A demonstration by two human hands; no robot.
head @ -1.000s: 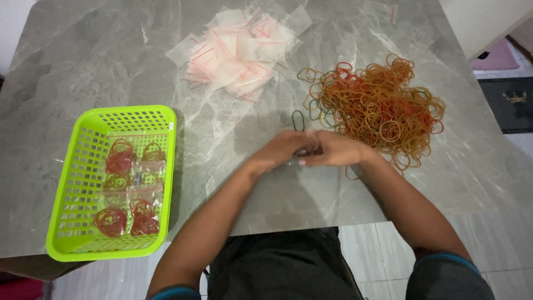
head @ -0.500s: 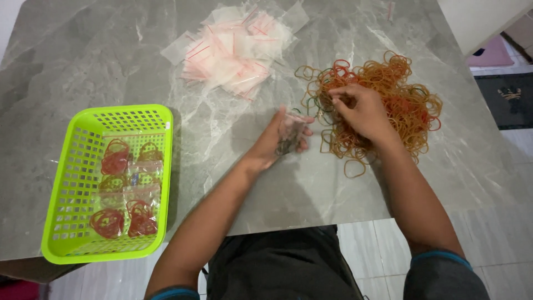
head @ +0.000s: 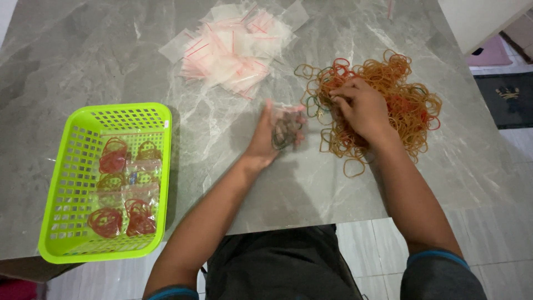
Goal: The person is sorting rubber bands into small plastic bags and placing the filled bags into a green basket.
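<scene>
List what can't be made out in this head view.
- Rubber bands in the small clear bag: their number is blurred, partly covered by the left hand.
- Right hand fingertips: buried in the rubber band pile.
- Bagged bands in the green basket: too small to count.

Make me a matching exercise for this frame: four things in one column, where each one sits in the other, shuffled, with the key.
Things:
1. green basket
2. pile of empty clear bags
3. loose rubber bands
4. small bag with bands in it

Places:
A. under the right hand
B. in the left hand
C. table's left side
D. far middle of the table

Pairs: 1-C, 2-D, 3-A, 4-B
</scene>
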